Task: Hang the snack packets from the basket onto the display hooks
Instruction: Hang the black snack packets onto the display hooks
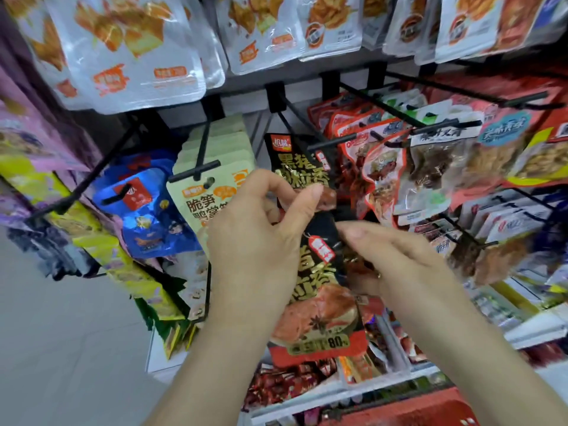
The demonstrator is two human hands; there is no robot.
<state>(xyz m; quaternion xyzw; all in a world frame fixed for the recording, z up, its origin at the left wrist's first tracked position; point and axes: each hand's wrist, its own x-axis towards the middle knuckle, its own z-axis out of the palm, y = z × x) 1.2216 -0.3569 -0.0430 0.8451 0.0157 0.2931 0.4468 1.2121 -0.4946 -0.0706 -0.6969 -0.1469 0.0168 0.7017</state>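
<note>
You are holding a black packet (pixel 318 302).
Left hand (pixel 255 241) is pinching its top; right hand (pixel 396 259) is touching its edge, grip unclear.

I am looking at a shop's snack aisle; black metal display hooks (pixel 201 152) jut in rows from a grey back panel (pixel 246 103), each strung with many copies of one product: clear plastic packets printed in orange (pixel 135 56), shiny blue foil packets (pixel 147 216), pale green printed packets (pixel 196 207), red printed packets (pixel 353 124); below runs a white shelf edge (pixel 338 392), beside a pale grey floor (pixel 61 348).
</note>
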